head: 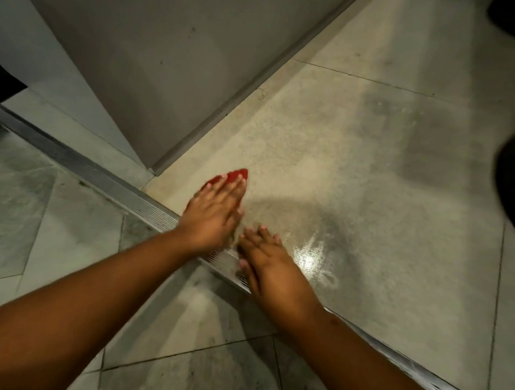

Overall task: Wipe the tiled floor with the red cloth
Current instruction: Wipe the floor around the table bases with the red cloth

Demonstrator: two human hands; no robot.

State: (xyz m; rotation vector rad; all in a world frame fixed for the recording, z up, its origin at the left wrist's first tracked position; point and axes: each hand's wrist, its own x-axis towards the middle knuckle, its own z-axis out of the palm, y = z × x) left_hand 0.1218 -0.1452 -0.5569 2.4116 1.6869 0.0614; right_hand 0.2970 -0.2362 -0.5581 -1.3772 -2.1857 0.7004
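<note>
Tiled floor (353, 175) first: pale, speckled, filling most of the head view, crossed by thin grout lines, wet and glossy in a patch with a bright glare just right of the nearer hand. Darker greenish tiles (45, 216) on the near side, split from the pale ones by a long ribbed metal threshold strip (110, 184) running diagonally from upper left to lower right. Grey wall panel (132, 73) above, with a skirting edge meeting the strip at a corner close to the cloth. Then the two bare forearms, reaching forward across the strip. Left hand (212, 210) flat, fingers extended and together, pressing down on the red cloth (236, 175) rather than gripping it; only a small pointed red corner visible beyond the fingertips, the rest hidden under the palm. Right hand (265, 262) also spread and empty, palm down, half on the strip and half on the wet tile, seemingly bracing body weight. Cloth farther out than either hand, directly ahead of the left fingertips, up and left of the right hand, its visible long axis roughly in line with the left fingers, pointing away toward the wall corner. Left hand clearly the working one; judging by the dry-looking tile to the upper right, plenty of floor not yet wiped.
</note>
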